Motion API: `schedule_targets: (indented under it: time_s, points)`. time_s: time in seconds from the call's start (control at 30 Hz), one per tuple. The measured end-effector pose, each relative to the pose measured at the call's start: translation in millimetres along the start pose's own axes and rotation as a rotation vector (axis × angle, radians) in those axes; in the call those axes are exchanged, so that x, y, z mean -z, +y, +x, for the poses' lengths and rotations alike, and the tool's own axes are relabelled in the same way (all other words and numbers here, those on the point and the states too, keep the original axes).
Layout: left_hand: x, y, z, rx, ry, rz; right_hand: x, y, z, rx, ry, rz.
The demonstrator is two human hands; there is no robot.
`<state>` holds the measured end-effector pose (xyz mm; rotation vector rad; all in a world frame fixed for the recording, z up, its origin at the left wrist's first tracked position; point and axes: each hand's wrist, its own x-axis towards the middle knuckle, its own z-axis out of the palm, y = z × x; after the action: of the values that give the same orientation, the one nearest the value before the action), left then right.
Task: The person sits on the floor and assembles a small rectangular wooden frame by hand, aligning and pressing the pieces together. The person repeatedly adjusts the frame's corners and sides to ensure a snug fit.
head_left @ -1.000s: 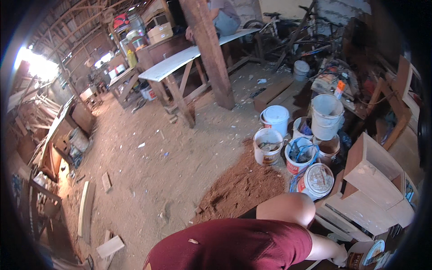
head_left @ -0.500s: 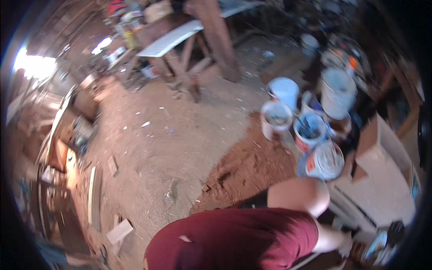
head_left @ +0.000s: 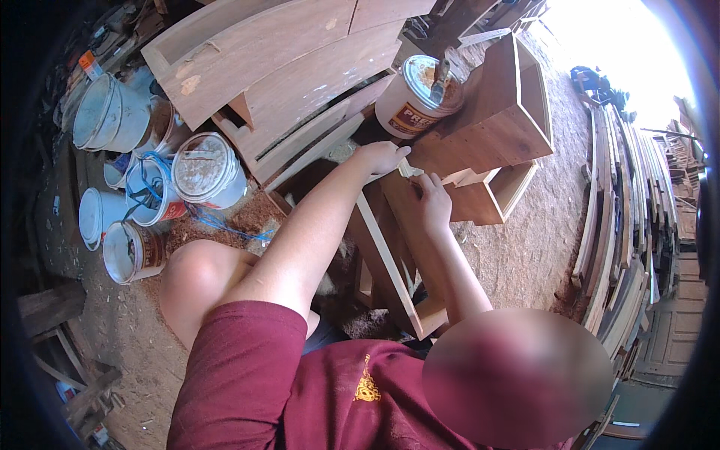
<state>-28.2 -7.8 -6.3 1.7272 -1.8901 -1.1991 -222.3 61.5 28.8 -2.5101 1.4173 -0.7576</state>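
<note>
This is a woodworking shop, rough and dusty: long planks (head_left: 611, 202) stand stacked along the right side beside what looks like a panelled door (head_left: 679, 300), and bare wooden furniture sits about, including a large cabinet (head_left: 292, 64), 2 drawer-like boxes (head_left: 480, 112) and an open frame (head_left: 388, 262). Shavings litter the ground (head_left: 517, 251), used buckets (head_left: 109, 112) cluster at left, and 1 tub (head_left: 401, 109) carries a brush (head_left: 440, 81).

The frame (head_left: 388, 262) is matt bare wood, the bucket (head_left: 389, 103) smooth plastic, the shirt (head_left: 322, 409) matt cloth.
</note>
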Motion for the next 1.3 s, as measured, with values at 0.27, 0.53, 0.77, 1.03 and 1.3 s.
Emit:
schedule_targets:
  time_s: [0.27,0.53,0.77,1.03,1.3]
  points:
    - [-2.7,-12.7,-4.4,-0.039,-0.008,-0.021,-5.4,-35.0,17.6,-0.052,-0.003,0.008]
    - [1.0,-1.4,2.3,-0.034,-0.054,-0.024,-1.4,-20.9,16.8,-0.041,0.004,0.047]
    - [-4.0,-10.4,8.4,-0.031,-0.01,0.011,7.1,-12.1,1.6,-0.049,-0.058,-0.046]
    - [-1.4,1.1,1.0,-0.033,-0.014,0.005,36.7,-3.4,-63.3,-0.032,-0.018,-0.096]
    - [-0.2,-10.7,0.5,-0.057,0.037,-0.033,-11.2,-19.2,20.6,0.035,0.024,-0.047]
